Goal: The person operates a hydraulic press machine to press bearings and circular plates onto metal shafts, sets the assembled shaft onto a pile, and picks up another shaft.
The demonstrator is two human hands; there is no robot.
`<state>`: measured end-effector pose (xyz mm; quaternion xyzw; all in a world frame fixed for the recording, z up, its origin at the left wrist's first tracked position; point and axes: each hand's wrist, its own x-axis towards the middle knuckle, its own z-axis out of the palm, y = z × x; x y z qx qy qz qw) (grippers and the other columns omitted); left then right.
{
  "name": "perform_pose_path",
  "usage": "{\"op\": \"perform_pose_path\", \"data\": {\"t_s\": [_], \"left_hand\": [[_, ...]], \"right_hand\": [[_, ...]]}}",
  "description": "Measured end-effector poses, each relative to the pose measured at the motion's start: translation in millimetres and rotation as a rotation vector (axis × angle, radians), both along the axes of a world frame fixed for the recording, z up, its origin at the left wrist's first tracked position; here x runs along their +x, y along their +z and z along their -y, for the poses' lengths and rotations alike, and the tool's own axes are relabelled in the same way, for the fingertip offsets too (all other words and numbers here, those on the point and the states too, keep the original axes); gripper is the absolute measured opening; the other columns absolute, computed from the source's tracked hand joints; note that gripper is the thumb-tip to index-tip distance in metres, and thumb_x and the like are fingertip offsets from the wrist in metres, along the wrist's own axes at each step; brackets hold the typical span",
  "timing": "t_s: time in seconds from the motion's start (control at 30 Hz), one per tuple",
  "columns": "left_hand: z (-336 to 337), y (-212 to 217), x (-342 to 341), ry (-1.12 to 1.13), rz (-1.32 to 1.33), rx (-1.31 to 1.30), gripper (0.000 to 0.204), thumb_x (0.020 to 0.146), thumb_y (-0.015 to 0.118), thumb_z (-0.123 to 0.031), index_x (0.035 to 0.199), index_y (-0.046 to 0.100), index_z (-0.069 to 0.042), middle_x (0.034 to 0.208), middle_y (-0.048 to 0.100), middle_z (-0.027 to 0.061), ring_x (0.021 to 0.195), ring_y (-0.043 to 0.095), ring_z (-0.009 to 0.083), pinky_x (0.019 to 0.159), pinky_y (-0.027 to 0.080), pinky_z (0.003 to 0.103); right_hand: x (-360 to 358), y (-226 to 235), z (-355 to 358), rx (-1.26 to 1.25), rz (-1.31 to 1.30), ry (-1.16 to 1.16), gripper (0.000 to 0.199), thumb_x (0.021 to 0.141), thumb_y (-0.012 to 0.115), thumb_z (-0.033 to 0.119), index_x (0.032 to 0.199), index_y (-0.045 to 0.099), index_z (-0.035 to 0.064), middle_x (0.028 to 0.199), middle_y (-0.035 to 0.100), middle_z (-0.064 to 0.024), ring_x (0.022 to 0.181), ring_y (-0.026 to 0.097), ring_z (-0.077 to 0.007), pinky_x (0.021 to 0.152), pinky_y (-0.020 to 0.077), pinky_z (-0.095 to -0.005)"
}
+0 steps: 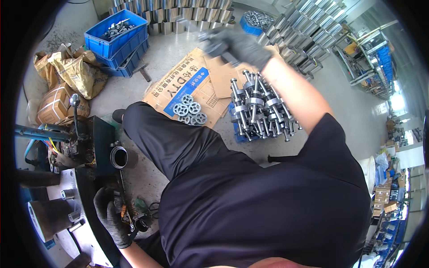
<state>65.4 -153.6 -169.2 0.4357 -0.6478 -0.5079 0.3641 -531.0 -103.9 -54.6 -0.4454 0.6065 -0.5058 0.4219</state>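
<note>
My right hand (243, 48), in a dark grey glove, reaches forward above the cardboard sheets (213, 85), blurred by motion. Its fingers look closed round something dark, and a pale grey metal streak (185, 23) shows past them; its kind is unclear. Just below that forearm stands a pile of metal shafts with ring collars (259, 105) on a blue base. At lower left my left hand (111, 219), also gloved, is raised beside the machine's steel plate (85, 214). Its fingers are loosely bent and apart, with nothing visible in them.
Spoked metal discs (190, 109) lie on the cardboard near my knee. Stacked blue crates (114, 42) hold metal parts at far left, beside torn sacks (73, 69) and a hammer (144, 73). Rows of shiny metal cylinders (174, 18) stand behind. A lever (75, 111) rises from the machine.
</note>
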Motion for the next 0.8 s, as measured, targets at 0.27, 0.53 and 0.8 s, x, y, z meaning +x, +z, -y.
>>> {"op": "perform_pose_path", "data": {"t_s": [0.27,0.53,0.8], "left_hand": [[-12.2,6.5,-10.2,-0.067,-0.014,0.043,0.051,0.096,0.063,-0.029,0.135,0.056,0.003,0.124,0.064,0.0106,0.117,0.059,0.0215,0.106,0.044,0.037],[-11.5,-0.7,-7.5,-0.105,0.001,0.076,0.047,0.096,0.062,-0.023,0.135,0.056,0.002,0.123,0.064,0.0101,0.116,0.06,0.0212,0.106,0.044,0.036],[-7.9,8.3,-3.6,-0.049,0.019,0.068,0.039,0.098,0.06,-0.02,0.131,0.058,0.001,0.117,0.064,0.0085,0.109,0.06,0.0191,0.101,0.045,0.034]], "right_hand": [[-186.7,36.4,-202.7,0.461,-0.642,-0.751,0.035,0.096,0.059,0.04,0.101,0.068,0.0068,0.08,0.067,-0.0072,0.06,0.063,-0.0119,0.05,0.0509,-0.0285],[-194.3,-24.3,-329.4,1.028,-0.136,-0.651,0.061,0.094,0.054,0.059,0.113,0.069,0.0029,0.095,0.073,-0.0213,0.079,0.073,-0.0305,0.069,0.0583,-0.0511],[-207.9,-63.8,-300.3,1.311,-0.438,-0.777,0.073,0.099,0.043,0.067,0.132,0.063,0.0044,0.125,0.068,-0.027,0.107,0.071,-0.0389,0.09,0.0556,-0.0521]]}}
